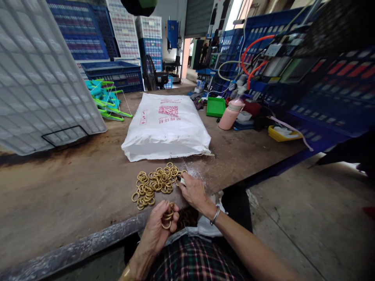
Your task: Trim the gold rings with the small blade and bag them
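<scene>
A loose pile of brass-coloured rings (158,181) lies on the brown worktable (96,187). In front of the table edge, my left hand (159,222) is closed around several of these rings (166,219), palm turned up. My right hand (195,191) reaches to the right end of the pile, fingers curled down beside the rings. A small white-and-black piece (181,180) shows at its fingertips; whether it is held or worn on a finger I cannot tell. Below the edge, between my hands, more dark rings (187,218) lie in an open white bag (209,226) at my lap.
A full white sack (172,125) with red print lies behind the pile. At left stands a large white crate (43,78), with green and turquoise pieces (108,97) beyond it. A pink bottle (231,115), green tray (216,107) and yellow tray (284,133) sit at right.
</scene>
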{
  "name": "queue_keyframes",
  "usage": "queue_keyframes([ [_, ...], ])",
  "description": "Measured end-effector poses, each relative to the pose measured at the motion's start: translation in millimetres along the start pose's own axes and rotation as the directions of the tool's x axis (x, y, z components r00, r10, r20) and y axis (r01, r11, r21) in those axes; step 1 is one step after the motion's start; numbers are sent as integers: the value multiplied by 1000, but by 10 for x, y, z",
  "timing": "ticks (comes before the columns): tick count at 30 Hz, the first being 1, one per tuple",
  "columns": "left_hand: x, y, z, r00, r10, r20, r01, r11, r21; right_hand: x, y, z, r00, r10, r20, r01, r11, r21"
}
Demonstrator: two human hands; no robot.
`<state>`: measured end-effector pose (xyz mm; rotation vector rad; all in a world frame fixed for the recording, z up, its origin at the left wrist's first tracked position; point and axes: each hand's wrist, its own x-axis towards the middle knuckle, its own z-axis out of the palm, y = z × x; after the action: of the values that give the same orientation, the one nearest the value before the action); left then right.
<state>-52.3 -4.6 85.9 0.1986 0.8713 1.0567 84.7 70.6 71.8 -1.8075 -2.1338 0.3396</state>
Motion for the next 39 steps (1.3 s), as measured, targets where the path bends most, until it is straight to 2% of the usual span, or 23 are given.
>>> queue_keyframes([
  [6,55,38,-54,999,-46,28,48,997,-57,26,-6,31,999,-27,45,27,1000,10],
  [9,84,51,-47,998,-51,29,53,994,-93,21,54,74,998,-65,6,64,995,71],
  [11,104,60,-23,1000,-29,-11,28,996,-85,15,90,99,993,-107,-42,112,984,140],
  [15,131,87,49,991,112,-70,-106,991,79,-24,88,79,971,-212,-115,237,923,303],
  [20,163,71,53,969,233,-77,-197,927,319,-122,-55,-57,951,-306,-52,296,842,451],
  [24,195,21,-18,958,286,-30,-236,843,482,-171,-151,-107,970,-237,47,165,791,589],
  [27,191,8,-46,925,380,-18,-305,769,561,-178,-166,-87,980,-149,129,15,708,706],
  [30,171,14,-46,887,462,19,-366,675,641,-181,-147,-34,966,-93,241,-132,627,768],
  [32,161,21,-43,877,478,35,-374,637,674,-186,-132,1,943,-82,322,-209,608,766],
  [34,153,26,-42,884,466,37,-363,635,682,-190,-123,21,932,-96,350,-223,610,760],
  [39,135,29,-33,941,338,22,-269,707,654,-179,-147,-24,955,-93,282,-158,646,747],
])
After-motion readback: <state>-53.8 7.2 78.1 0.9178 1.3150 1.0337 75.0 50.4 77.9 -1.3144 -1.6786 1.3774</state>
